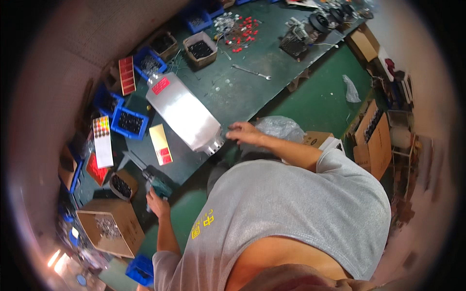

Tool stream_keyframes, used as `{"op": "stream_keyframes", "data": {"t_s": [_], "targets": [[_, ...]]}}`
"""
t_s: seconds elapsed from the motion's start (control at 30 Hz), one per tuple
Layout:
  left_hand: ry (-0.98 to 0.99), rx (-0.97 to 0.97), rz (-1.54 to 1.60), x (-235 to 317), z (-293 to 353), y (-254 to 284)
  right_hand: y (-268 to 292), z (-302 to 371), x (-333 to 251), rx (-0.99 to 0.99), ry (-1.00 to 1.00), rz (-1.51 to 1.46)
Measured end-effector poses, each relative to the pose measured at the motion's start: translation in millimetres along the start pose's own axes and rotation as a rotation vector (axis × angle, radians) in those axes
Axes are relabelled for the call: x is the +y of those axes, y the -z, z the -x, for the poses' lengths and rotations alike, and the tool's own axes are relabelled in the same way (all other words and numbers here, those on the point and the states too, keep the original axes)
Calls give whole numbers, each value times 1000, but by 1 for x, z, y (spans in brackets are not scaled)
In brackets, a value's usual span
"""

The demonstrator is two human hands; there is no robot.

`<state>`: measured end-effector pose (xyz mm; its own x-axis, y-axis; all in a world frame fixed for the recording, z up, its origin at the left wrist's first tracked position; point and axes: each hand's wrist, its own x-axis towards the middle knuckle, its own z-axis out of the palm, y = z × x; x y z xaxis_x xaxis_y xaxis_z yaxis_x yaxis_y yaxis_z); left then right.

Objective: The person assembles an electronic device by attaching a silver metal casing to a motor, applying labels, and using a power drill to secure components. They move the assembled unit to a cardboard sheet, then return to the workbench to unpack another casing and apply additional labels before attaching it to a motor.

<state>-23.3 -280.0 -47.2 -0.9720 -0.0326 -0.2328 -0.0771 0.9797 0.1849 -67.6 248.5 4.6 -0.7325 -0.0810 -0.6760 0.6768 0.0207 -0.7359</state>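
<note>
My left hand (158,203) is closed round the grip of a teal power drill (159,186) at the near edge of the bench. The drill's long bit points away over the bench top. A shiny metal canister (187,114) with tapered ends and a red label lies slantwise on the bench, its near end close to the edge. Just right of that end is my right hand (245,133), its fingers partly bent and somewhat apart. No held object shows in it. Whether its fingertips touch the canister I cannot tell.
Blue bins (129,123) and a cardboard box (111,225) of small parts line the left side. A wrench (251,72), red-tipped connectors (245,34) and a metal assembly (295,39) lie farther along the dark green bench (272,92). Clear plastic wrap (280,127) is beside my right forearm.
</note>
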Motion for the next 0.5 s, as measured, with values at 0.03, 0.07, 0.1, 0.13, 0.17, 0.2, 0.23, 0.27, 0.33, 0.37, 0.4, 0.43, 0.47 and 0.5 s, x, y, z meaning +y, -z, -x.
{"op": "stream_keyframes", "data": {"t_s": [0.03,0.07,0.1,0.13,0.17,0.2,0.23,0.27,0.33,0.37,0.4,0.43,0.47,0.5], "targets": [[15,-18,-17,-11,-2,-2,-9,3,5,-22,-30,23],[18,-18,3,-10,-2,2,-18,5,6,-48,-37,14],[48,-49,-12,-6,-7,4,-29,8,7,-81,-51,0],[80,-80,-26,1,-14,3,-35,8,7,-72,-69,-9],[118,-112,-45,2,-17,5,-44,8,6,-68,-89,-21],[100,-96,-61,-6,-23,-3,-50,8,4,-75,-104,-28],[112,-107,-39,-14,-22,-10,-53,9,3,-101,-109,-43],[118,-118,-19,-13,-23,-10,-55,7,3,-123,-113,-63],[76,-89,35,2,-18,9,-62,2,3,-152,-116,-110],[115,-110,16,11,-18,22,-63,2,1,-166,-114,-133],[54,-27,-5,-1,-11,21,-67,6,-7,-187,-97,-157],[90,-51,62,19,-8,44,-68,-1,-2,-176,-101,-159],[68,3,40,17,-4,55,-68,-5,3,-205,-98,-197],[78,-4,72,34,1,81,-69,-8,7,-207,-95,-212]]}}
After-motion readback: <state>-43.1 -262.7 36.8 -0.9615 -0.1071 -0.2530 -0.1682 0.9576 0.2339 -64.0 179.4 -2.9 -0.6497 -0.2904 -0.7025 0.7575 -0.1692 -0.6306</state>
